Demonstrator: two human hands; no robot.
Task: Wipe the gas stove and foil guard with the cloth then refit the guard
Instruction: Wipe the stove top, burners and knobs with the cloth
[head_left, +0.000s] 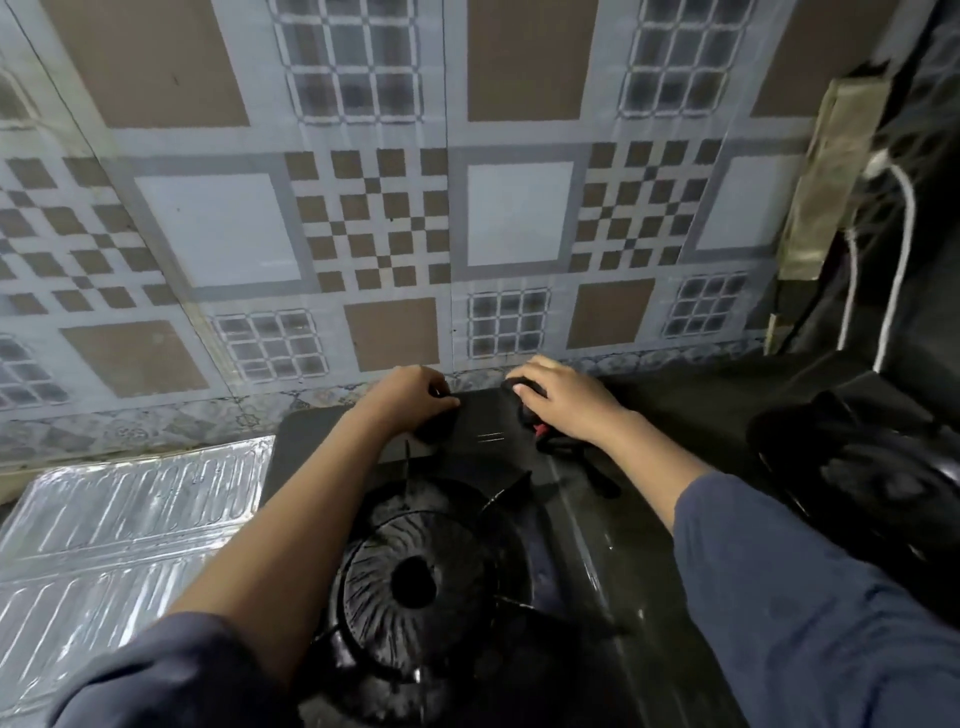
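A black gas stove (582, 525) lies below me, its round burner (415, 571) under my arms. A dark cloth (480, 434) is spread over the stove's far edge by the tiled wall. My left hand (410, 397) grips the cloth's left end with curled fingers. My right hand (563, 402) grips its right end, bunched under the fingers, with a bit of red showing beneath. The silver foil guard (119, 525) lies flat on the counter to the left of the stove.
A patterned tile wall (363, 223) rises right behind the stove. At the right stand a dark appliance (862, 467) and a white cable (901, 270) hanging from a wall strip. The foil guard covers the counter on the left.
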